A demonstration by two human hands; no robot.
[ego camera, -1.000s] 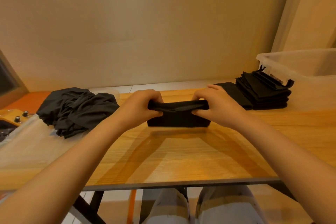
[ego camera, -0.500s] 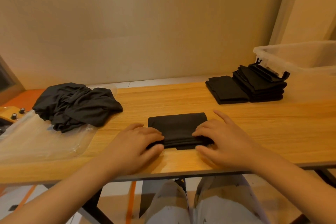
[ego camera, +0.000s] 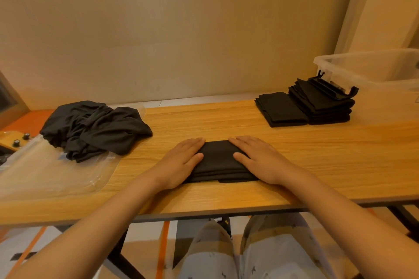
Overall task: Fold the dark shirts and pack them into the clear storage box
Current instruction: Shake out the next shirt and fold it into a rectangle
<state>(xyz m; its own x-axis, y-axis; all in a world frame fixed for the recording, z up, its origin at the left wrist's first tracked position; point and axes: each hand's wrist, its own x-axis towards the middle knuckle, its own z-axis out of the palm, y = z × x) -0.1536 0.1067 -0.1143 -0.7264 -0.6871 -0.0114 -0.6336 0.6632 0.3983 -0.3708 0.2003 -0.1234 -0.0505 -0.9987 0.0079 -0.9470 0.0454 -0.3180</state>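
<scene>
With left hand and right hand flat on the folded shirt, we judge it soft, light, best lifted by both side edges.

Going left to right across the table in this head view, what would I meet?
crumpled dark shirts → left hand → folded shirt → right hand → short folded stack → taller folded stack → clear storage box

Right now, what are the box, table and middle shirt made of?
Box: clear, slightly cloudy plastic; you see through it. Table: wood or wood-look laminate, smooth, with straight grain lines. Shirt: soft matte dark cloth, folded in layers.
</scene>
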